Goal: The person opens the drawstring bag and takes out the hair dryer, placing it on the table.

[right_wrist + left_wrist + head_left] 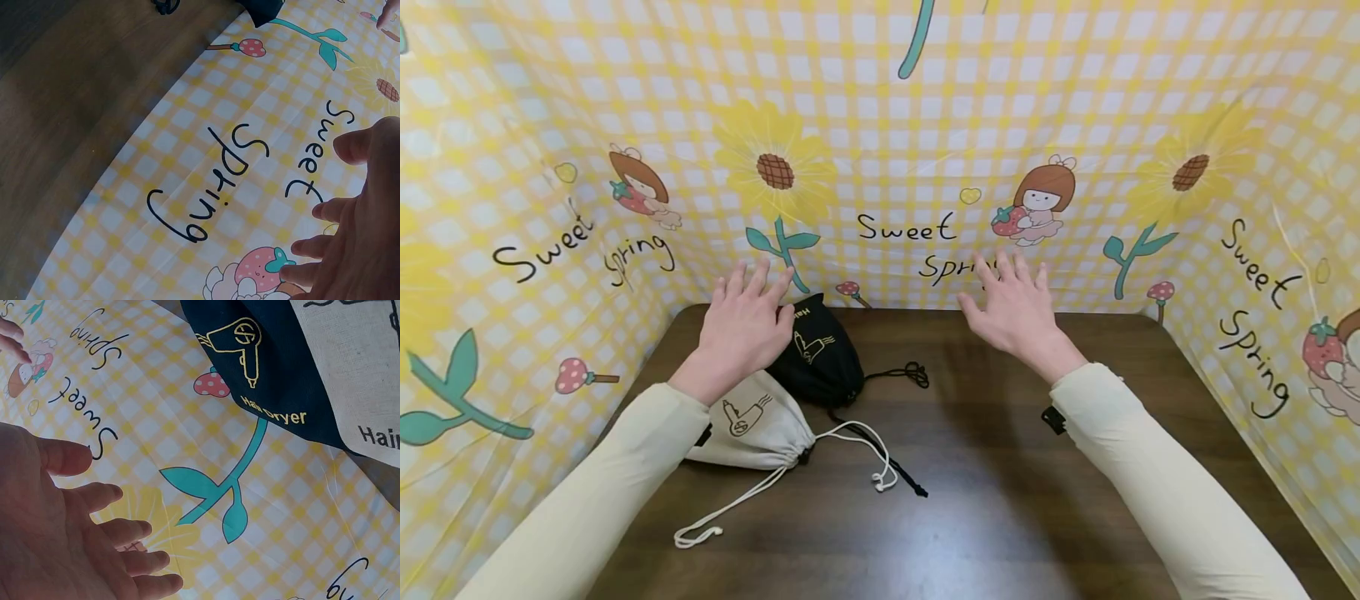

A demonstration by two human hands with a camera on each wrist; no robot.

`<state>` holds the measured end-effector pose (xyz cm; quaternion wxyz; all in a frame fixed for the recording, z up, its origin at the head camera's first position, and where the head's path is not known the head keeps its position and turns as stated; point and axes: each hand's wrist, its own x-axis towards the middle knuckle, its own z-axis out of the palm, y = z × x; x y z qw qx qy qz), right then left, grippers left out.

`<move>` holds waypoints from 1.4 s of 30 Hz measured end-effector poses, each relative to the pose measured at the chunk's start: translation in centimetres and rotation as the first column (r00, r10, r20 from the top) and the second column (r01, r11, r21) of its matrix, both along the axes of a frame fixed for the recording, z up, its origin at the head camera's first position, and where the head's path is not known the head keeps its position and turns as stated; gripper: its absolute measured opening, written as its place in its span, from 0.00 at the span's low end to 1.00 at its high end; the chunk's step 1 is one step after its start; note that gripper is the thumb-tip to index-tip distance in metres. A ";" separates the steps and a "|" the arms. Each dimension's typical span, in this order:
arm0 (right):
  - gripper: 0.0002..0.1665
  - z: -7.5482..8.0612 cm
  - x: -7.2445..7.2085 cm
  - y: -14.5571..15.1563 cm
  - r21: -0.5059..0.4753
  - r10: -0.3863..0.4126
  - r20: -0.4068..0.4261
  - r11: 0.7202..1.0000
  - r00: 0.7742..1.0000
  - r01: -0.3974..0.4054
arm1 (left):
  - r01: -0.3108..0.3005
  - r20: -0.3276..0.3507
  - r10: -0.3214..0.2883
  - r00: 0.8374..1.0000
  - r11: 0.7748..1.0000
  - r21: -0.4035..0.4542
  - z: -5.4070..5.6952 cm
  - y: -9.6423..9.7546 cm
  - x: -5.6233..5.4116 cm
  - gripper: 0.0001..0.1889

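Note:
Fingers spread, my left hand [745, 325] hovers above two drawstring bags at the left of the table. The black drawstring bag [831, 358] bears a gold hair dryer print, and in the left wrist view its lettering reads "Hair Dryer". In front of it lies the cream drawstring bag [760, 425] with a similar print, partly hidden by my left wrist and sleeve. White cords and black cords trail from their necks. My right hand [1015, 312] is held in the air over the right side with straight fingers, touching nothing. Neither hand holds anything.
A dark wooden table [1000, 500] carries the bags. Yellow checked cloth [880, 125] printed with flowers and "Sweet Spring" rises as walls at the back and both sides. The black cord's knotted end [917, 375] lies right of the black bag.

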<state>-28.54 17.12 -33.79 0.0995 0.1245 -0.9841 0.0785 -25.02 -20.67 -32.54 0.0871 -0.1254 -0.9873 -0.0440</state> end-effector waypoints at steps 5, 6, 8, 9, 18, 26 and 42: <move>0.45 -0.2 0.0 -0.4 0.007 0.010 0.011 1.000 1.000 -0.010 | -0.002 -0.003 0.002 1.000 1.000 0.007 -0.4 -0.1 0.0 0.31; 0.45 -0.3 -0.1 -0.5 0.006 0.010 0.014 1.000 1.000 -0.010 | -0.002 -0.002 0.002 1.000 1.000 0.008 -0.4 -0.1 0.1 0.31; 0.45 -0.3 -0.1 -0.6 0.002 0.011 0.019 1.000 1.000 -0.011 | -0.005 0.001 0.005 1.000 1.000 0.012 -0.5 -0.2 0.1 0.31; 0.45 -0.3 -0.2 -0.7 -0.001 0.011 0.021 1.000 1.000 -0.011 | -0.007 0.002 0.007 1.000 1.000 0.012 -0.5 -0.2 0.1 0.31; 0.43 -0.7 -0.2 -1.5 0.014 0.018 0.015 1.000 1.000 -0.018 | -0.009 0.007 0.009 1.000 1.000 0.014 -1.0 -0.3 0.2 0.31; 0.44 -0.7 -0.1 -2.4 0.016 0.038 0.024 0.999 0.999 -0.038 | -0.014 0.000 0.014 1.000 1.000 0.007 -1.0 -0.5 0.5 0.31; 0.44 -1.4 0.0 -3.7 0.016 0.054 0.037 0.998 0.998 -0.055 | -0.018 -0.022 0.019 1.000 1.000 0.009 -1.9 -0.8 1.4 0.30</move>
